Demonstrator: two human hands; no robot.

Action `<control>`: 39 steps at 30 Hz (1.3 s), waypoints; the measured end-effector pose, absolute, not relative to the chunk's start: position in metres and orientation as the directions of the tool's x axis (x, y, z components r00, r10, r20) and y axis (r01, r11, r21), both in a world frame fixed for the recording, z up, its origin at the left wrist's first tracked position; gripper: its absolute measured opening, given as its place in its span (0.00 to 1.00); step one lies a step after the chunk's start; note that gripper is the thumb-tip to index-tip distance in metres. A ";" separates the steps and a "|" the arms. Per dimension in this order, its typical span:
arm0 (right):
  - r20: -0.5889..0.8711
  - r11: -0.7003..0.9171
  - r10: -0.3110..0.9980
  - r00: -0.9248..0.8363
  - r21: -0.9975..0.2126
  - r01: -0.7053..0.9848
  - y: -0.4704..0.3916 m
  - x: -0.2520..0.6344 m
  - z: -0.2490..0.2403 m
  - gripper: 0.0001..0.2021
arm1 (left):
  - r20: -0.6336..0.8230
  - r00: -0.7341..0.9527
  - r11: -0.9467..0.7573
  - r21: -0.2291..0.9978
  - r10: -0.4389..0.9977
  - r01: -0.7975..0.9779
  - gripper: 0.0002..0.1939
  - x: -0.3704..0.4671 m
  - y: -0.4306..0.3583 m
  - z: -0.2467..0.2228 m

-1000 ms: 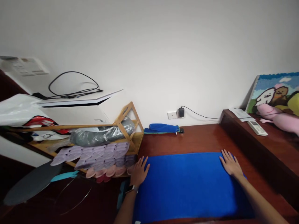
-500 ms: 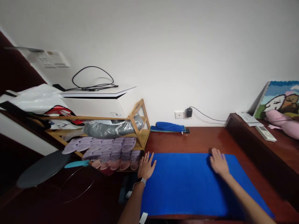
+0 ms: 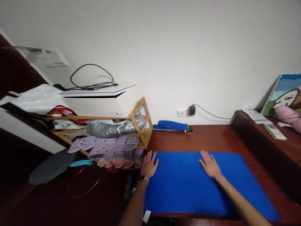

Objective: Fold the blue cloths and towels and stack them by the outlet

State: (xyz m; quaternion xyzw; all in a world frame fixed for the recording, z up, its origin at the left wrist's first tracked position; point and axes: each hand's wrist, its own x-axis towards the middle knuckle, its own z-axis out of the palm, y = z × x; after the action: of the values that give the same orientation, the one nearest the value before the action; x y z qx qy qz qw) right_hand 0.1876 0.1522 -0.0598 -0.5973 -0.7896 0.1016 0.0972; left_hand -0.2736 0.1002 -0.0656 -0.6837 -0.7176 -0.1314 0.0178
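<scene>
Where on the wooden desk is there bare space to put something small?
Bare wood shows on the desk between the spread blue cloth, folded blue cloth, wall and raised ledge; a narrower strip follows the spread cloth's right edge, beside the ledge. Crowded: the ledge's top, holding remote and pink toy, and the left rack of slippers.
</scene>
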 end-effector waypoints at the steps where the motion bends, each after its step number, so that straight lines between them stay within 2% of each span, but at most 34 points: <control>1: 0.022 0.180 0.983 -0.180 -0.243 0.953 0.157 0.234 -0.066 0.36 | 0.208 -0.064 0.030 0.162 0.976 0.986 0.33 -0.274 0.101 -0.066; 4: -0.025 -0.054 0.998 0.050 -0.181 0.982 0.166 0.356 -0.080 0.39 | 0.219 -0.062 0.029 0.149 0.974 0.988 0.33 -0.274 0.102 -0.066; 7: -0.031 -0.092 0.996 0.088 -0.175 0.980 0.167 0.418 -0.090 0.40 | 0.219 -0.059 0.032 0.127 0.974 0.991 0.33 -0.275 0.103 -0.066; 14: -0.005 -0.077 0.997 0.077 -0.146 0.986 0.163 0.410 -0.089 0.41 | 0.181 -0.050 0.038 0.069 0.982 0.997 0.34 -0.281 0.108 -0.066; 21: -0.092 -0.114 0.991 0.102 -0.135 0.984 0.168 0.410 -0.071 0.40 | 0.104 -0.009 0.002 0.064 0.995 0.998 0.33 -0.289 0.109 -0.057; 23: -0.051 -0.128 0.991 0.123 -0.127 0.983 0.171 0.389 -0.058 0.39 | 0.164 0.013 -0.025 0.066 0.986 0.998 0.31 -0.287 0.107 -0.054; 25: 0.060 -0.076 0.995 0.085 -0.136 0.988 0.171 0.344 -0.041 0.37 | 0.229 0.043 -0.061 0.074 0.973 0.995 0.31 -0.279 0.106 -0.054; 27: 0.167 0.082 0.984 -0.055 -0.164 0.983 0.167 0.276 -0.025 0.36 | 0.256 0.078 -0.103 0.086 0.963 0.991 0.31 -0.263 0.107 -0.053; 28: 0.176 0.190 0.972 -0.157 -0.190 0.963 0.163 0.235 -0.019 0.35 | 0.256 0.095 -0.122 0.092 0.962 0.988 0.30 -0.252 0.108 -0.054; 31: 0.115 0.438 0.899 -0.423 -0.297 0.849 0.147 0.110 -0.013 0.34 | 0.249 0.138 -0.168 0.104 0.959 0.980 0.30 -0.216 0.114 -0.055; 34: 0.063 0.510 0.846 -0.529 -0.386 0.769 0.134 0.024 -0.020 0.34 | 0.225 0.186 -0.213 0.106 0.956 0.971 0.29 -0.195 0.116 -0.059; 36: 0.053 0.513 0.839 -0.541 -0.408 0.755 0.131 0.007 -0.029 0.34 | 0.192 0.177 -0.200 0.108 0.965 0.974 0.28 -0.201 0.115 -0.060; 39: 0.053 0.478 0.866 -0.497 -0.380 0.792 0.137 0.050 -0.042 0.34 | 0.159 0.081 -0.098 0.101 0.984 0.990 0.29 -0.236 0.110 -0.062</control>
State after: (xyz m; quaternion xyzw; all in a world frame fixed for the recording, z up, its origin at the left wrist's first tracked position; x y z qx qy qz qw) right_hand 0.0502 0.1374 -0.0422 -0.4870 -0.8512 0.1548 0.1198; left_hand -0.2358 0.1097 -0.0622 -0.7350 -0.6714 -0.0933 0.0167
